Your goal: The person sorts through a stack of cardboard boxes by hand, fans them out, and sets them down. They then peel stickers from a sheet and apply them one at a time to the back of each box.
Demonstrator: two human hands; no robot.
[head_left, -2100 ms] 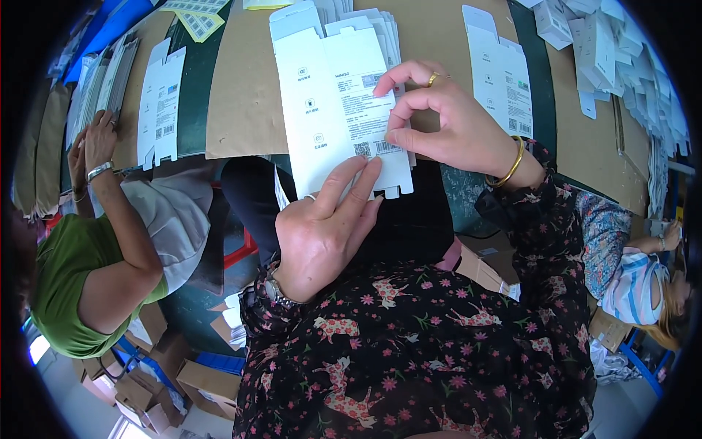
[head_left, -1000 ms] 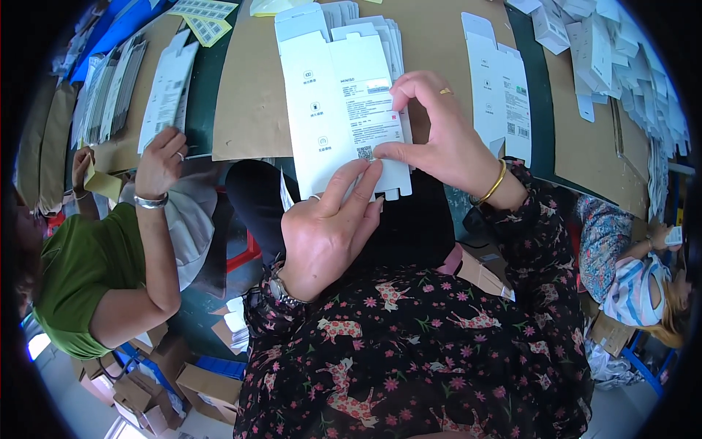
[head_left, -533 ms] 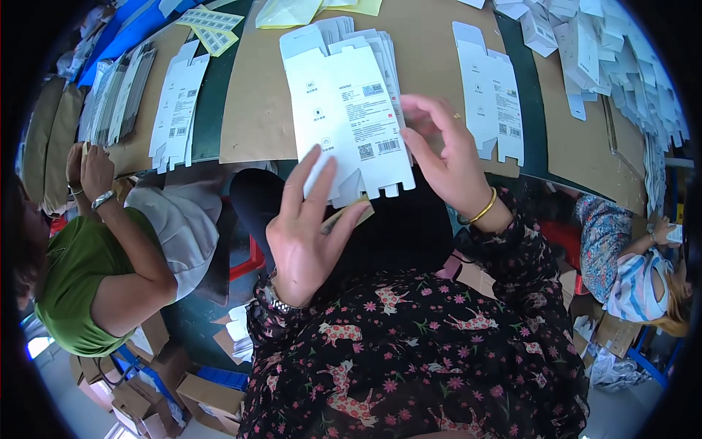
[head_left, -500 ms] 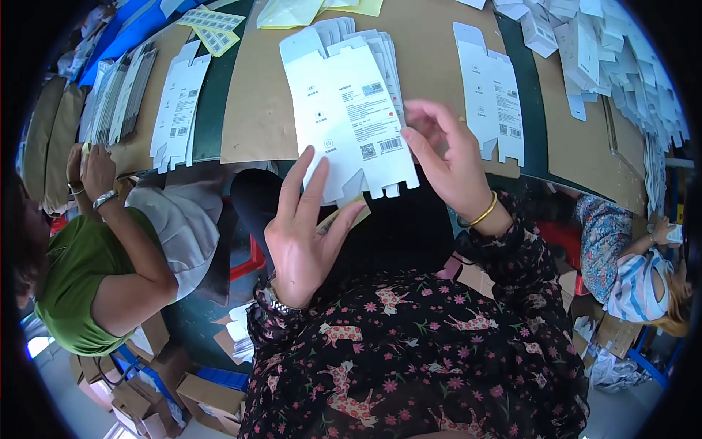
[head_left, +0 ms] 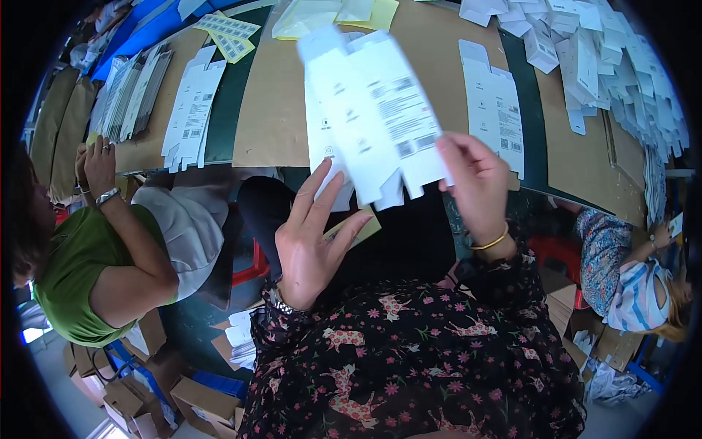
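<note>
Right hand [head_left: 475, 186] pinches the lower right edge of a white flat carton blank [head_left: 376, 117], thumb in front, fingers behind, lifting it off the table, probably so the printed side with the barcode panel faces up for reading; left hand [head_left: 314, 241] is open, fingers spread, fingertips touching the blank's lower left tabs, steadying rather than gripping; a second white blank seems to sit behind the first, exact count in hand unclear; a yellowish slip [head_left: 358, 227] pokes out under the left thumb, whether it is held I cannot tell; the blank hangs above the brown cardboard-covered table [head_left: 270, 124], near its front edge; one separate blank [head_left: 497, 121] lies flat just right of the held one, within reach; one short stack of blanks [head_left: 191, 117] lies to the left, more stacks [head_left: 128, 91] beyond it; a big loose heap of folded white cartons [head_left: 621, 80] fills the far right; two yellow sheets [head_left: 336, 11] at the far edge; two other people: one in a green shirt [head_left: 73, 263] on the left, one in a patterned top [head_left: 621, 271] on the right.
</note>
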